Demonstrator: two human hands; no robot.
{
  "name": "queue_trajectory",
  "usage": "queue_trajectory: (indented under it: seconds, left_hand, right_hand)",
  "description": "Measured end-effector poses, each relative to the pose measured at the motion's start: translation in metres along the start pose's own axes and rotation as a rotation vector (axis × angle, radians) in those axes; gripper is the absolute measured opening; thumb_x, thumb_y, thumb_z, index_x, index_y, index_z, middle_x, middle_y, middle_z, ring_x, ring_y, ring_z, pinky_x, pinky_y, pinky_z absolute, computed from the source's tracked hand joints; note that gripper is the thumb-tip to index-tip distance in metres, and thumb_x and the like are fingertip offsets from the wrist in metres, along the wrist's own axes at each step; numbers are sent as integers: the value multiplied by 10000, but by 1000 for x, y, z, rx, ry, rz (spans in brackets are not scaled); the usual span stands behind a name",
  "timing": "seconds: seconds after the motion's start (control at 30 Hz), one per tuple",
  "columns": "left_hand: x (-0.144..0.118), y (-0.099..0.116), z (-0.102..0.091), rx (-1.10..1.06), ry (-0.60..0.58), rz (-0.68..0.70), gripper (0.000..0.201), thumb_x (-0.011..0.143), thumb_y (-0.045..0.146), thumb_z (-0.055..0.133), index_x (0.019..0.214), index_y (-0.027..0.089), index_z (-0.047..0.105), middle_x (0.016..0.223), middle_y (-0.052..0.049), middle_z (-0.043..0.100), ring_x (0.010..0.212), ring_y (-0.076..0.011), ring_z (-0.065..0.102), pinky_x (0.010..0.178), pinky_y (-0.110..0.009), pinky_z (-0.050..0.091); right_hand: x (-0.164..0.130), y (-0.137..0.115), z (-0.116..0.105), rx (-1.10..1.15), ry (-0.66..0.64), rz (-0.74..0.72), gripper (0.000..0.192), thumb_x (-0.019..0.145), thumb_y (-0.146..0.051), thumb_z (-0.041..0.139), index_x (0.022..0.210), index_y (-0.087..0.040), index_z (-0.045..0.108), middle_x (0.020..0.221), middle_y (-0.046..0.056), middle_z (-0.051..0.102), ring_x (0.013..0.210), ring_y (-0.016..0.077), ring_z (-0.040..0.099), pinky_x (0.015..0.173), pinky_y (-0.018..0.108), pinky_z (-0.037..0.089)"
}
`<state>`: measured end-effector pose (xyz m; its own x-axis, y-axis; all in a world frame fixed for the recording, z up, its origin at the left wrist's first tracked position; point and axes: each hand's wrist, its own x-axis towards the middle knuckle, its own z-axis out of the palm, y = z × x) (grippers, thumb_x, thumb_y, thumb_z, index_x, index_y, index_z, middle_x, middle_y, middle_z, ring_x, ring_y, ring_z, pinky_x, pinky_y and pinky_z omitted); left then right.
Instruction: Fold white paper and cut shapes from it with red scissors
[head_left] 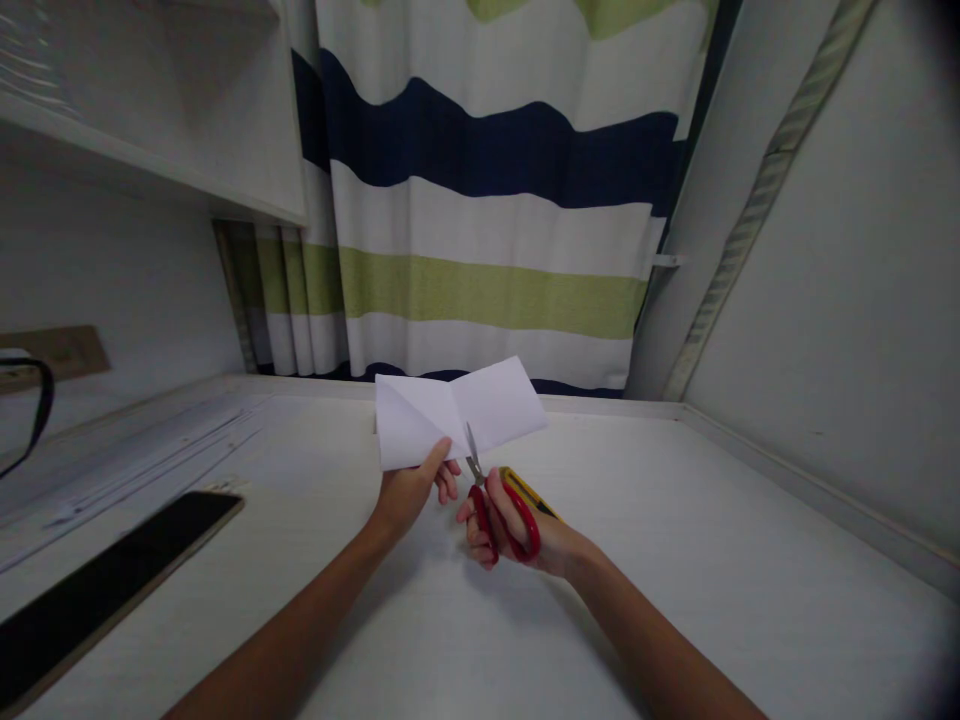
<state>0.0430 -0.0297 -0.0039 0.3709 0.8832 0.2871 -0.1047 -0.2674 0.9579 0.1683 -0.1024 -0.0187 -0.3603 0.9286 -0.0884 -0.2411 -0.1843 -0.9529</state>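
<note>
Phone (pixel 105 590) at left, striped curtain (pixel 487 200) behind paper (pixel 457 408) and scissors (pixel 495 505).

The room is dim, the light soft and even — it falls brightest on the striped white, navy and green curtain (pixel 487 200) and the folded white paper sheet (pixel 450 408). Both forearms read dark, casting faint shadows on the pale white bench (pixel 675 560). Straight edges bow towards the borders, and the right-hand corners darken — no glare, little blur.
</note>
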Motion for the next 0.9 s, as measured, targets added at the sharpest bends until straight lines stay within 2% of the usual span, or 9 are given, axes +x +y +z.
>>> queue_trajectory:
  seconds: [0.23,0.43,0.73,0.9]
  left_hand:
    - [-3,3,3,0,1,-47,322,730,342,455,492,131,505,348,9,509,294,-75,420,363,-198,324]
    - [-2,2,2,0,-12,-35,330,729,347,455,484,132,508,345,7,509,291,-79,422,354,-200,322]
    - [-1,-3,1,23,-37,-17,328,733,358,446,491,144,504,336,21,494,288,-80,413,357,-207,318]
    - [-1,-3,1,26,-47,-15,322,737,351,437,499,145,501,335,25,492,294,-75,407,365,-203,318]
  right_hand:
    - [1,2,-3,9,-3,16,537,703,-638,279,791,-149,482,521,-32,367,430,72,359,430,226,284]
    - [1,0,-1,15,-11,25,538,689,-641,308,800,-148,495,522,-30,370,433,73,345,430,222,278]
    - [0,-1,0,-60,42,26,525,679,-650,310,778,-170,500,514,-25,355,434,87,344,429,236,276]
    - [1,1,-1,-57,8,-21,504,706,-626,301,790,-170,496,524,-30,358,432,78,342,438,230,278]
